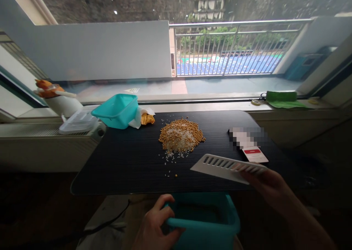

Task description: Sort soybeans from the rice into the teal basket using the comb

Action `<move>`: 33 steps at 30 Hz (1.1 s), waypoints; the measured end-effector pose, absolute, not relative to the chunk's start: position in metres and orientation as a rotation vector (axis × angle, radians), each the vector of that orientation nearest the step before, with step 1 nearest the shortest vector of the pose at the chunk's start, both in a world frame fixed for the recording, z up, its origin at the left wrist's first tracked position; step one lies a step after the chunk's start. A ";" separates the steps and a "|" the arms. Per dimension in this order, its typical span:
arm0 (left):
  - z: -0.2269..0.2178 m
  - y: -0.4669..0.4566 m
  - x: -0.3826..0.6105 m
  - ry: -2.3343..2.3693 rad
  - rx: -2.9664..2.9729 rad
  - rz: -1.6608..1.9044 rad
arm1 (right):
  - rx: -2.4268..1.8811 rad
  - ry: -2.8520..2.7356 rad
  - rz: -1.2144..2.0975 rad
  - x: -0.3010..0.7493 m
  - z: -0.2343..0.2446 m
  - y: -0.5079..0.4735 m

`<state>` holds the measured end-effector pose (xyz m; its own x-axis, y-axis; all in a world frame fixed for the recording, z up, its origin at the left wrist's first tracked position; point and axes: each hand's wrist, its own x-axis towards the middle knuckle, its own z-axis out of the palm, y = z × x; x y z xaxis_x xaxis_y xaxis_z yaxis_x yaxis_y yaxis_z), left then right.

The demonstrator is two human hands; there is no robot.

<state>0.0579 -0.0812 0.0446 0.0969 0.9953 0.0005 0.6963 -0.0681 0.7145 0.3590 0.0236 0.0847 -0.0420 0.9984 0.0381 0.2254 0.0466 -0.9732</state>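
Note:
A heap of yellow beans mixed with white rice (181,135) lies in the middle of the black ribbed table (123,169), with stray grains scattered toward me. My right hand (268,184) grips a white slotted plate (225,166) and holds it flat just above the table, to the right of the heap. My left hand (156,224) is closed on the rim of a teal square bin (205,220), held below the table's near edge.
A second teal bin (117,110) stands tilted at the table's back left, beside a clear lidded tray (78,122) and a white cup (62,103). A phone (251,143) lies at the right. A green cloth (283,98) rests on the window sill.

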 end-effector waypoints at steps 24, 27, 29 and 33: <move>0.039 -0.100 0.019 1.771 1.936 0.683 | -1.427 -1.533 0.798 0.349 0.076 0.066; 0.040 -0.100 0.020 1.777 1.942 0.673 | -1.412 -1.557 0.851 0.349 0.074 0.069; 0.040 -0.101 0.020 1.775 1.946 0.671 | -1.405 -1.570 0.875 0.350 0.074 0.068; 0.040 -0.102 0.021 1.788 1.924 0.652 | -1.408 -1.494 0.878 0.354 0.075 0.063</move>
<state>0.0207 -0.1015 0.0404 0.0565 0.9972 0.0481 0.7939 -0.0741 0.6035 0.3544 0.0627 0.0751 0.0275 0.9915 0.1269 0.3711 0.1077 -0.9223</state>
